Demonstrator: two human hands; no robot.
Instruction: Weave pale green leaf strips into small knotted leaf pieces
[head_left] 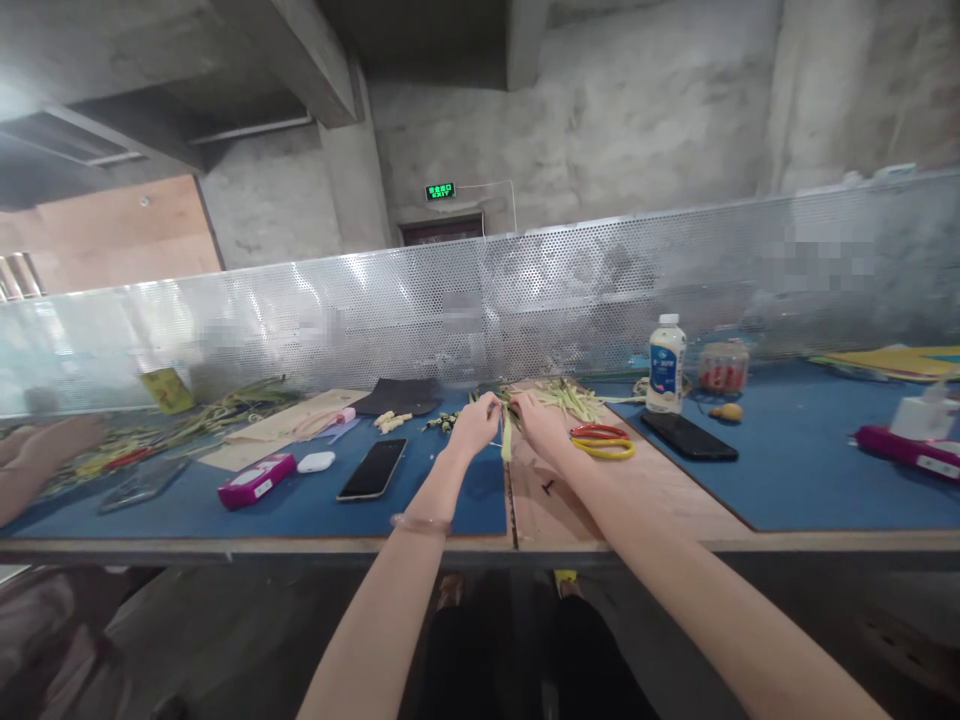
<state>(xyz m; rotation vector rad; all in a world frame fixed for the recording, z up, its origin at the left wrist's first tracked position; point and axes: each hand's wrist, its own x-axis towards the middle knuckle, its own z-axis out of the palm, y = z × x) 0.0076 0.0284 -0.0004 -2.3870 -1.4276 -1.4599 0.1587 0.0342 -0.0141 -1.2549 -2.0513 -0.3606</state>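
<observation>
Both my hands meet over the table, fingers pinched on a pale green plant strip (507, 442) that hangs down between them. My left hand (475, 424) is closed at the strip's left side, with a clear bangle on that wrist. From the right, my right hand (537, 422) is closed on the same strip near its upper end. Behind my right hand lies a loose pile of green strips (568, 399). Red and yellow loops, perhaps tool handles (604, 443), rest beside my right wrist. Small dark green knotted pieces (442, 422) lie left of my left hand.
A phone (373, 470), a white case (316, 462) and a purple box (257, 481) lie to the left. Rightward are a bottle (666, 370), a black phone (690, 436) and a jar (723, 368). Another person's hands (52, 445) are at far left.
</observation>
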